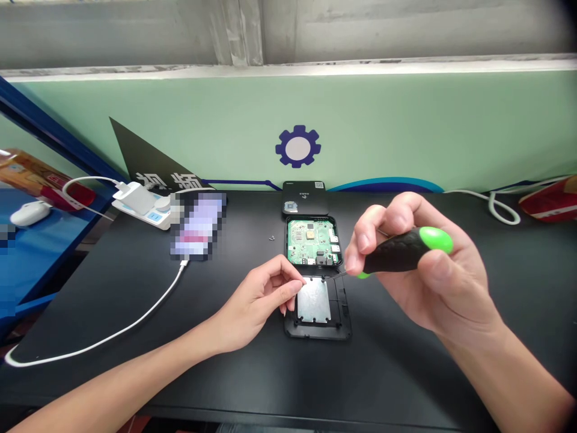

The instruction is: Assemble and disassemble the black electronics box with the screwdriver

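My right hand (pixel 433 270) is closed around a screwdriver (pixel 396 252) with a black and green handle. Its thin shaft points left, and the tip is at the upper right corner of a silver metal plate (pixel 314 300). That plate lies in an upturned black plastic cover (pixel 318 332). At the plate's upper left corner, the thumb and forefinger of my left hand (pixel 265 288) are pinched together; whatever lies between them is hidden. The other left fingers curl down by the cover's left side. Just behind is an open black case with a green circuit board (pixel 309 240).
A closed black box (pixel 305 198) stands behind the circuit board. Several tiny screws (pixel 271 239) lie left of it. A phone (pixel 198 225) is plugged into a white cable (pixel 135 325) looping across the left. Farther left sits a power strip (pixel 144 204) with a charger.
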`<state>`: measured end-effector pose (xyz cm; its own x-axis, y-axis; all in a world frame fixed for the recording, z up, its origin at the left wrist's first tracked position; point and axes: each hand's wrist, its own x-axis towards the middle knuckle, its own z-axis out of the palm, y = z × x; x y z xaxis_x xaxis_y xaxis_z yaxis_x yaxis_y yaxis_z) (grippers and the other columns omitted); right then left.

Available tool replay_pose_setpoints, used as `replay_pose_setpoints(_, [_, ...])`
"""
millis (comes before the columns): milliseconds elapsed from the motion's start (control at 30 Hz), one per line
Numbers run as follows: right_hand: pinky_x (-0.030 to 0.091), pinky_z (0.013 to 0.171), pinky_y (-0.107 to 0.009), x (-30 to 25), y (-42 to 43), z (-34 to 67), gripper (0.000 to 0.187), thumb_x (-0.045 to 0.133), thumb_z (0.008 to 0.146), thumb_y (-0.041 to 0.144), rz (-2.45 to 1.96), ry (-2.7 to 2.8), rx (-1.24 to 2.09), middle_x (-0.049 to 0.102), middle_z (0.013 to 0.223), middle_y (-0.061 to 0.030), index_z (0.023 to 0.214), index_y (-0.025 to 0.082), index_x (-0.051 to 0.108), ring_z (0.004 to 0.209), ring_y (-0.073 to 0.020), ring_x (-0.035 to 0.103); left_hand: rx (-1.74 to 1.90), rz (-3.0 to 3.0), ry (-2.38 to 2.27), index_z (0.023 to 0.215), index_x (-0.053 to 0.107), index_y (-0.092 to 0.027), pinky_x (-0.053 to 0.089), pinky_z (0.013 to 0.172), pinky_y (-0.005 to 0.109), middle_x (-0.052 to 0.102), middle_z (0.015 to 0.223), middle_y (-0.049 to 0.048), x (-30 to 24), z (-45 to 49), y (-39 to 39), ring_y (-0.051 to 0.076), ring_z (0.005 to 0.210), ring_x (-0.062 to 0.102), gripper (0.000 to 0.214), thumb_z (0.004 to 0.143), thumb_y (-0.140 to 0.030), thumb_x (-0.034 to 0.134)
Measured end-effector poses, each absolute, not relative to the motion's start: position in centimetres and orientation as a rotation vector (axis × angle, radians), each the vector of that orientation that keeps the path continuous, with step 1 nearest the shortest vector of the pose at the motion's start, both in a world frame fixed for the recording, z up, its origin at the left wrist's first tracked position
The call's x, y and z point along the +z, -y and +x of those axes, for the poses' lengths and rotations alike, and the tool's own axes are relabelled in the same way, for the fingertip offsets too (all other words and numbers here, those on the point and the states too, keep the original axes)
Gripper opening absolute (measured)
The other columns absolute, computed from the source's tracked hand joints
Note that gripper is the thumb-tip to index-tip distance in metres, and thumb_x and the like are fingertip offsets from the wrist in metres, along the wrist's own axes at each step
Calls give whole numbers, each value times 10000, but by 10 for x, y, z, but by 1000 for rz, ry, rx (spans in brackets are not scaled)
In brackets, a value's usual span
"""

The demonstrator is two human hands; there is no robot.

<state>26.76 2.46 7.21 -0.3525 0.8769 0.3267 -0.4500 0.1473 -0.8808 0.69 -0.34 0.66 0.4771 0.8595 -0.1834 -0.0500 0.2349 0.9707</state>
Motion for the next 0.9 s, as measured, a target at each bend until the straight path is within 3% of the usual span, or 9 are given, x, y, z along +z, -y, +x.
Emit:
replay_pose_setpoints(100, [537, 624, -335, 72, -25, 268, 238, 859, 1051, 328, -466, 1289, 1488, 720, 933, 5, 1111, 266, 637, 628, -160, 644, 750, 1162, -868, 1108, 699, -185, 530, 760, 274, 679, 925, 12, 6, 7, 4, 146, 810, 630, 253, 1138, -433, 744])
replay_pose_setpoints(200, [445, 575, -317, 76, -26, 269, 260, 790, 1080, 487, -480, 1295, 1481, 648, 810, 8, 1124, 253, 685, 629, -171, 529, 745, 1166, -877, 1110, 697, -184, 527, 760, 276, 678, 917, 13, 7, 7, 3, 148, 807, 627, 255, 1141, -433, 737])
replay_pose_setpoints(267, [480, 625, -348, 79, -28, 270, 365, 660, 1120, 574, -486, 1325, 1485, 656, 837, -31, 1102, 223, 757, 700, -203, 562, 746, 1165, -875, 1112, 698, -183, 527, 759, 278, 677, 921, 15, 7, 7, 3, 148, 809, 628, 252, 1141, -430, 737])
replay_pose_setpoints(333, [519, 677, -368, 81, -29, 270, 398, 597, 1137, 528, -488, 1334, 1497, 679, 901, -61, 1053, 201, 808, 751, -215, 600, 752, 1164, -868, 1106, 698, -184, 528, 758, 275, 674, 926, 13, 7, 7, 3, 145, 808, 626, 246, 1141, -424, 739])
replay_pose_setpoints(567, [625, 797, -406, 73, -26, 266, 223, 838, 1059, 436, -496, 1248, 1484, 714, 1034, -49, 1103, 234, 754, 881, -240, 743, 742, 1171, -877, 1103, 702, -186, 531, 764, 272, 672, 922, 8, 7, 7, 3, 142, 815, 625, 246, 1145, -427, 736])
replay_pose_setpoints(633, [609, 746, -393, 71, -26, 266, 249, 873, 1040, 423, -489, 1250, 1496, 721, 1012, -26, 1116, 258, 703, 778, -209, 724, 741, 1171, -879, 1109, 703, -187, 532, 764, 274, 673, 922, 9, 7, 7, 3, 144, 817, 629, 251, 1145, -433, 735])
replay_pose_setpoints(733, [514, 627, -341, 73, -26, 268, 282, 867, 1041, 460, -489, 1249, 1502, 681, 885, 7, 1132, 268, 682, 639, -165, 584, 745, 1168, -876, 1109, 704, -187, 533, 765, 277, 675, 928, 11, 6, 7, 3, 145, 817, 631, 255, 1144, -438, 736])
replay_pose_setpoints(900, [520, 680, -368, 79, -29, 270, 373, 664, 1117, 551, -493, 1298, 1515, 662, 882, -47, 1062, 210, 805, 714, -201, 578, 747, 1166, -870, 1101, 700, -186, 530, 760, 274, 672, 926, 11, 5, 6, 3, 142, 814, 629, 249, 1143, -428, 739])
